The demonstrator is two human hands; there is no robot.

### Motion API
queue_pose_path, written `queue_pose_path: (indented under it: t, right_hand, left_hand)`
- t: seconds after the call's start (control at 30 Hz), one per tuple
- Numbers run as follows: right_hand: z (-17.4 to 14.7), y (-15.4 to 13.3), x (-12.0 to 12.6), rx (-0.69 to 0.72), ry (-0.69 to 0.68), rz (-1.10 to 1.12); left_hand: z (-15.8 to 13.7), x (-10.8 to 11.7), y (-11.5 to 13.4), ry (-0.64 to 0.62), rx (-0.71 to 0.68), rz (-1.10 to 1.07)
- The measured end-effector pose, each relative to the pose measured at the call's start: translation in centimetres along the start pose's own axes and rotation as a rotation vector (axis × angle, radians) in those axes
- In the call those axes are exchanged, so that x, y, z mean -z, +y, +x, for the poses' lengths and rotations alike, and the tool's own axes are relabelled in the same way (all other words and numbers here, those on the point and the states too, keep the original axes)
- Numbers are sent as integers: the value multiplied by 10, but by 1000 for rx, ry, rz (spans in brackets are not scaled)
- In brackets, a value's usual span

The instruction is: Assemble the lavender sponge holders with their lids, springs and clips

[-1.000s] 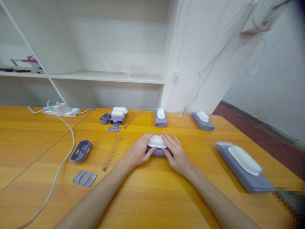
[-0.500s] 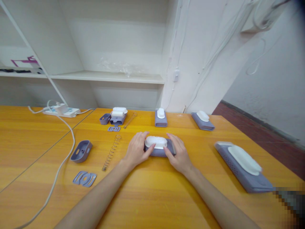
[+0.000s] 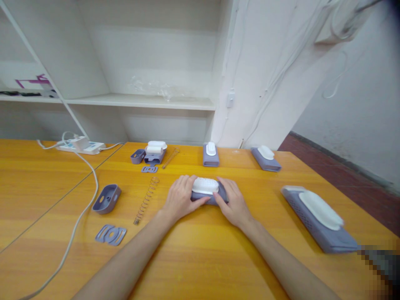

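Observation:
Both hands hold one grey-purple box, which lies on the table with a white bristled brush on top, bristles up. My left hand wraps round the box's left end, its thumb along the near side. Round the right end closes my right hand, thumb near the brush's right end. The fingers hide both box ends. Left of my left hand lie a coil spring, a hollow grey-purple end cap and a flat slotted plate.
A larger box with a white brush lies at the right. Two more boxes stand at the back. Back left are a part-open box, a cap and a second spring. A white cable runs from a power strip.
My left hand has shifted its grip slightly, its thumb sliding down from the brush's edge to the box's near side. My right fingers have closed a little further round the right end.

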State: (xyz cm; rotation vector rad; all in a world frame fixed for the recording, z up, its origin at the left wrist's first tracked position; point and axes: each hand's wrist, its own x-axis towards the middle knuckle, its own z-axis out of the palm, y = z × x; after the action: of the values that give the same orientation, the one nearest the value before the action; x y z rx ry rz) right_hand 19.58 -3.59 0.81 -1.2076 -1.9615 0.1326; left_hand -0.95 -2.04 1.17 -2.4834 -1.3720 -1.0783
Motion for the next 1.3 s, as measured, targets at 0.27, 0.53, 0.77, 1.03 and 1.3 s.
queue_pose_path:
  t: [0.27,0.53,0.77,1.03,1.3]
  right_hand:
    - [2,-2,0,23,-19,-6]
    - [4,-5,2,54,-36,-13]
    - [2,-1,-2,68,-37,-25]
    - [-3,8,-8,85,15,-68]
    - [0,5,-6,71,-25,-25]
  left_hand:
    - [4,-1,-3,45,169,54]
    - [6,-5,-8,7,215,25]
    - [7,-4,-8,-5,202,-12]
    - [6,-6,-12,32,189,-48]
    - [3,-13,-21,-12,198,-191]
